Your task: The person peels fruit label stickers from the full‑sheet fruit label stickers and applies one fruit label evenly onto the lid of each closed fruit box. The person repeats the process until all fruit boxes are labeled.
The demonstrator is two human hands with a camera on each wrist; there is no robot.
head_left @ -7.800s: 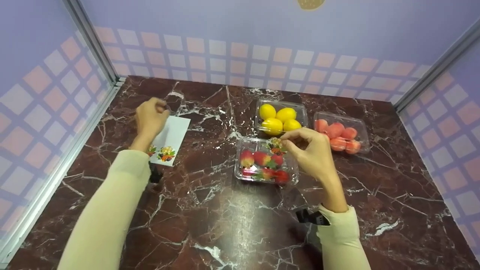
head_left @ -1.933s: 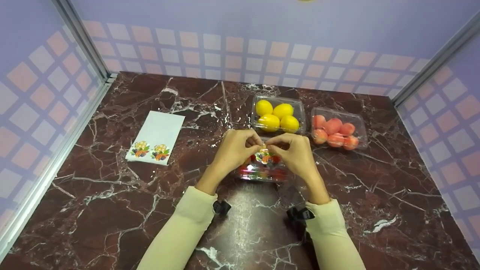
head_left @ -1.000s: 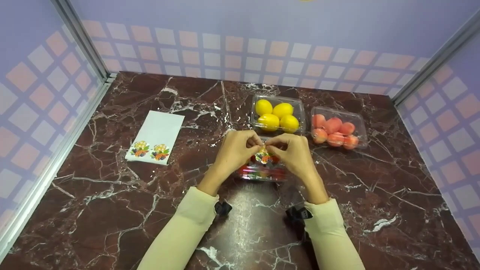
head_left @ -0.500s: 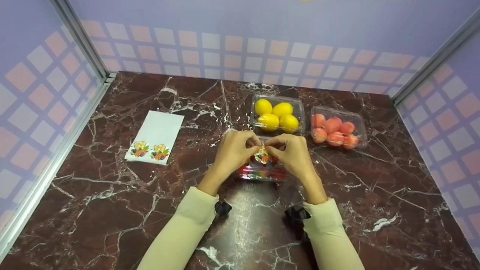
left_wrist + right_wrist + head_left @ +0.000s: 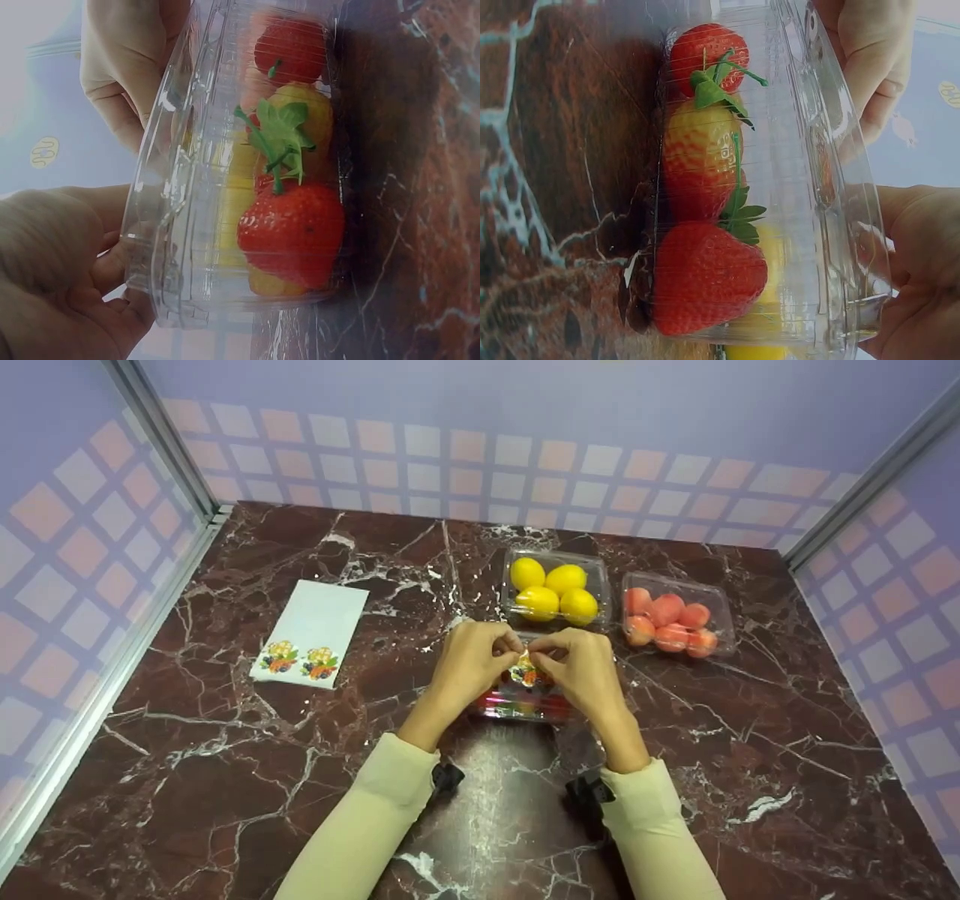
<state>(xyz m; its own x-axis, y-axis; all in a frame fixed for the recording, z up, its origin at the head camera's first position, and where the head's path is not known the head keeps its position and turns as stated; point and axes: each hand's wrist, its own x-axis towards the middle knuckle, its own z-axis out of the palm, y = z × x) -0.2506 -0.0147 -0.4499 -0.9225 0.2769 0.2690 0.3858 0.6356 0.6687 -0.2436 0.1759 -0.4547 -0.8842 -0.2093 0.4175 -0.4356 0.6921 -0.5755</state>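
Observation:
A clear plastic box (image 5: pixel 517 715) of strawberries (image 5: pixel 709 277) sits at the middle of the table, its lid on. Over the lid lies a sticker (image 5: pixel 525 673) printed with colourful fruit. My left hand (image 5: pixel 472 660) pinches the sticker's upper edge between thumb and index finger. From the other side, my right hand (image 5: pixel 583 664) pinches the same edge, fingertips close to the left ones. Both wrist views show the box from its side, with the left hand (image 5: pixel 67 270) and the right hand (image 5: pixel 922 262) at lid height. The hands hide the box's back part.
Behind stands a clear box of lemons (image 5: pixel 538 604), with a clear box of peach-like fruit (image 5: pixel 670 637) to its right. A white backing sheet (image 5: pixel 319 611) with two fruit stickers (image 5: pixel 319 664) lies at the left. Patterned panels (image 5: pixel 480 472) enclose the table.
Earlier, the left hand was over the backing sheet and the right held the sticker alone above the box. Both hands then met at the sticker; over the last second they barely moved.

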